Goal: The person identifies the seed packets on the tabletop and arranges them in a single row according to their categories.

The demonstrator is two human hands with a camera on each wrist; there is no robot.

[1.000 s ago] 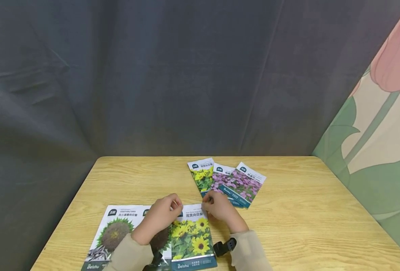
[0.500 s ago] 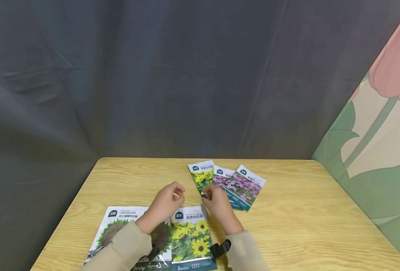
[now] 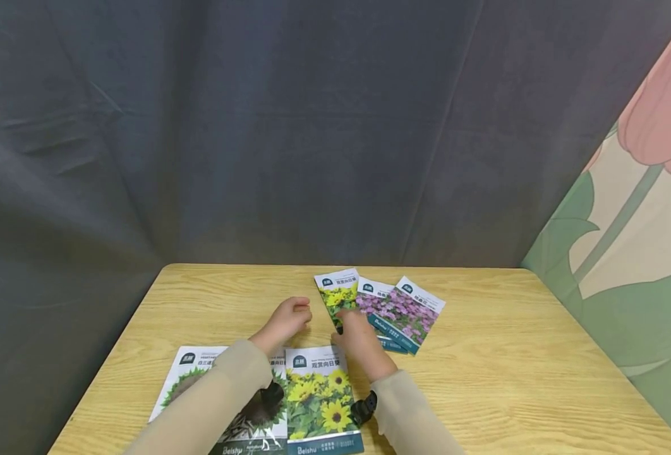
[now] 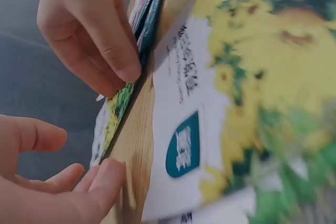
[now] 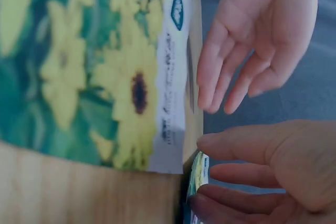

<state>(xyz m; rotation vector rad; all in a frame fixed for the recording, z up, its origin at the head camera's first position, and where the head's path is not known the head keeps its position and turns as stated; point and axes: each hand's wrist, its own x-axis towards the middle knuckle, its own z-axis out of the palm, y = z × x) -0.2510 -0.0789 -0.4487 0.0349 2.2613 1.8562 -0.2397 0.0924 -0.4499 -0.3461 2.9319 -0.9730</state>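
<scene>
My right hand [image 3: 361, 338] reaches over the lower part of the small yellow-flower seed packet [image 3: 338, 297] at the back. In the right wrist view its thumb and fingers are apart beside that packet [image 5: 198, 177]; whether they touch it I cannot tell. My left hand [image 3: 287, 322], fingers loosely bent and holding nothing, hovers left of the same packet. Below the hands lies a larger yellow-flower seed packet [image 3: 321, 398]. To its left are two sunflower seed packets, one [image 3: 264, 411] beside it and one [image 3: 184, 382] farther left, both partly hidden by my left sleeve.
Two purple-flower seed packets, one [image 3: 372, 296] partly under the other [image 3: 415, 309], lie fanned right of the small yellow one. The wooden table [image 3: 512, 366] ends at a dark curtain [image 3: 335, 158] behind. A wall with painted tulips [image 3: 642, 240] stands at the right.
Both hands have moved off the top edge of the larger yellow-flower packet, away from me. The right fingers have come over the small yellow-flower packet. The packets lie as before.
</scene>
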